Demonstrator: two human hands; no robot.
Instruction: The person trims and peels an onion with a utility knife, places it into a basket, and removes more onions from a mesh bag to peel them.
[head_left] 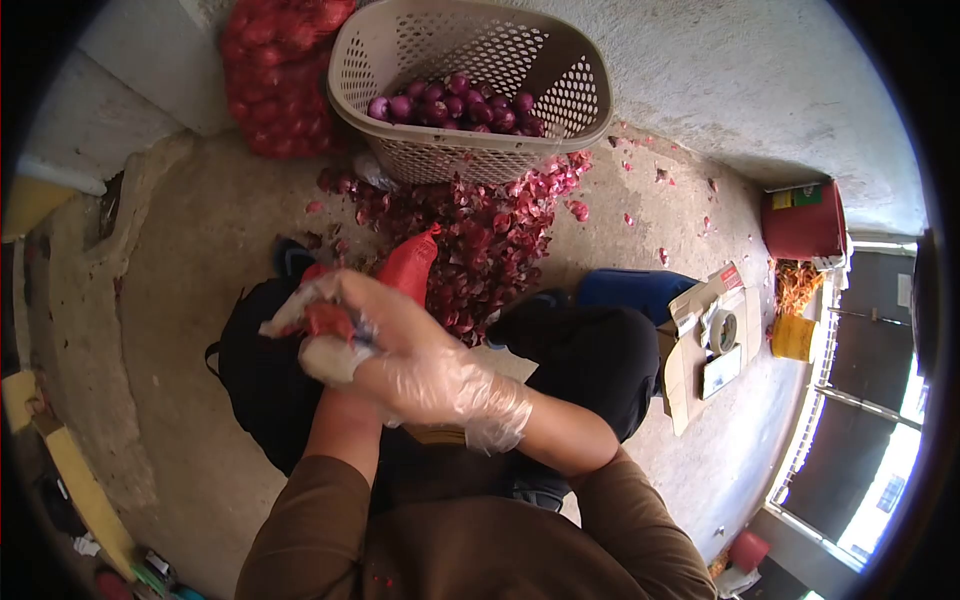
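My right hand (410, 345), in a clear plastic glove, reaches across to the left, in front of my left wrist. Its fingers and thumb curl around a small reddish thing (328, 321), blurred by motion, whose kind I cannot make out. My left hand is mostly hidden behind the right one; only the left forearm (345, 432) shows plainly, so its fingers cannot be read. Just beyond my hands, a red sack (410, 268) stands between my legs. Past it, a heap of loose purple-red onion skins (480, 240) covers the floor.
A beige perforated basket (470, 150) holding several peeled red onions (455, 103) stands beyond the skins. Left of it is a full red mesh sack (275, 80). To the right are a blue container (635, 292), cardboard (683, 400) with a tape roll (722, 331), and a red bucket (803, 222).
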